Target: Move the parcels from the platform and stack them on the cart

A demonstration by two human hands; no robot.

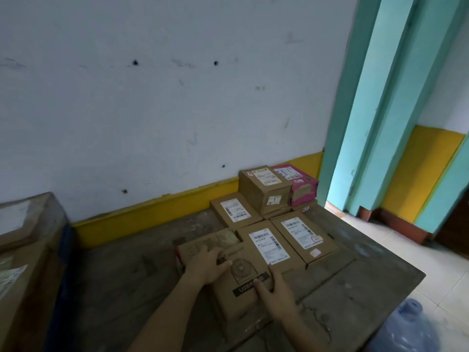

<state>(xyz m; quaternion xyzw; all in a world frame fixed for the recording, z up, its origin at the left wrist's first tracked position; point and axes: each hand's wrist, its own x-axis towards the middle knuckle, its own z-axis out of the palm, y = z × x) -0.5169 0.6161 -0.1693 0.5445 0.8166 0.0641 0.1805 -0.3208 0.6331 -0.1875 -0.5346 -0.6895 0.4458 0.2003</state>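
A flat brown cardboard parcel [250, 275] with a white shipping label and a black "USB" strip lies nearest me on the grey concrete platform [127, 288]. My left hand [206, 265] grips its left edge, fingers on top. On its near right edge rests my right hand [276, 293], thumb over the black strip. Several more parcels sit behind it: a flat brown one [304, 240] to the right, another [234, 212] further back, a taller brown box [265, 189] and a pink box [298, 184] by the wall. A red-edged box [195, 247] lies under my left fingers.
Large stacked brown boxes [22, 250] with a blue edge stand at the far left. A blue water jug [403, 329] stands at the lower right beside the platform's corner. White tiled floor [396, 250] and a teal door frame [375, 110] lie to the right.
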